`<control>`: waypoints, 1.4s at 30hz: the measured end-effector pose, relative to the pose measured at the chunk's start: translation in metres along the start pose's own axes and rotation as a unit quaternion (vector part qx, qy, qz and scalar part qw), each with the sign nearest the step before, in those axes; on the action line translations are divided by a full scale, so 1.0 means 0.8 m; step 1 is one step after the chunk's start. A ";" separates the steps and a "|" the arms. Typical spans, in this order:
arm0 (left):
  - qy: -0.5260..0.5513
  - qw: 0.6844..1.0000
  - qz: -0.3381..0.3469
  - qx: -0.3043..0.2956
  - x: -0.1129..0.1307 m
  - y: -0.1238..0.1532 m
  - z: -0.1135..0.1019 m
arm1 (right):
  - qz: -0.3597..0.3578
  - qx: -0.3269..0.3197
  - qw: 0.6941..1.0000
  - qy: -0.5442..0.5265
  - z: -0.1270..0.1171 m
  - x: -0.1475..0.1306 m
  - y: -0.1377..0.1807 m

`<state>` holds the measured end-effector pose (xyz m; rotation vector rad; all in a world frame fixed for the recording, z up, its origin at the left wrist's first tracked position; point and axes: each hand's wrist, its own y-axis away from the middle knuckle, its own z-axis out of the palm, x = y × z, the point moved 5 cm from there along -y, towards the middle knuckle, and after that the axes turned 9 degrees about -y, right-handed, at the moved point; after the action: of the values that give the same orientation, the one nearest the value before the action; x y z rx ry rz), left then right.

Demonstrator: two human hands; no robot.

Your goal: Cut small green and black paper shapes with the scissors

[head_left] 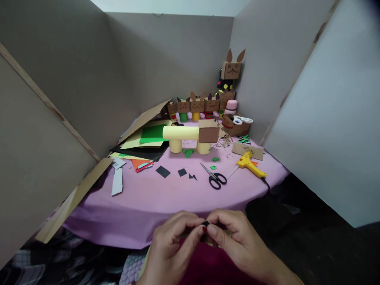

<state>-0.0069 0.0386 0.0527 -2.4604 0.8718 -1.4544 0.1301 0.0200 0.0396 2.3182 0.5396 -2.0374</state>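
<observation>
In front of the table's near edge, my left hand (175, 242) and my right hand (237, 239) meet fingertip to fingertip. Both pinch a small black paper piece (206, 224), mostly hidden by the fingers. Beyond them on the cloth lie black-handled scissors (217, 180), partly open, points away from me. Left of the scissors are a black paper rectangle (163, 171), a smaller black square (182, 172) and two tiny black triangles (192, 177). Behind stands a pale yellow paper-tube animal (181, 133) with a brown cardboard box head (208, 132).
A yellow glue gun (251, 164) lies at the right by a cardboard strip (242, 149). Coloured sheets (153, 134) are stacked at the left. Several box-headed figures (197, 106) line the back, near a cardboard box (234, 126) with white scissors (242, 119). Grey panels enclose the table.
</observation>
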 end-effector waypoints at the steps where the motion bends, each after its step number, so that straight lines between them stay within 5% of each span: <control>1: -0.019 1.000 0.020 0.001 0.003 0.000 -0.001 | -0.001 0.003 1.000 -0.001 0.000 0.001 0.000; 8: -0.122 0.987 0.103 0.016 0.012 0.004 -0.005 | 0.004 0.016 1.000 -0.011 0.001 0.001 -0.001; 15: -0.096 0.993 0.071 0.007 0.012 0.004 -0.003 | 0.006 0.035 0.999 -0.014 0.001 0.003 -0.002; 22: 0.034 0.996 -0.078 -0.003 -0.004 -0.001 0.007 | 0.019 0.065 0.997 -0.035 0.002 0.010 -0.004; 28: 0.212 0.949 -0.232 -0.004 -0.025 0.002 0.023 | 0.018 0.048 0.997 -0.053 0.006 0.019 -0.003; 34: 0.258 0.928 -0.270 -0.019 -0.031 0.003 0.029 | -0.011 0.083 0.996 0.020 0.004 0.014 -0.006; 42: 0.263 0.928 -0.263 -0.006 -0.029 0.007 0.031 | 0.041 0.082 0.992 -0.082 0.004 0.023 -0.005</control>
<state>0.0032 0.0433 0.0199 -2.4534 0.2665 -2.3643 0.1278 0.0272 0.0222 2.1845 0.2760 -2.2836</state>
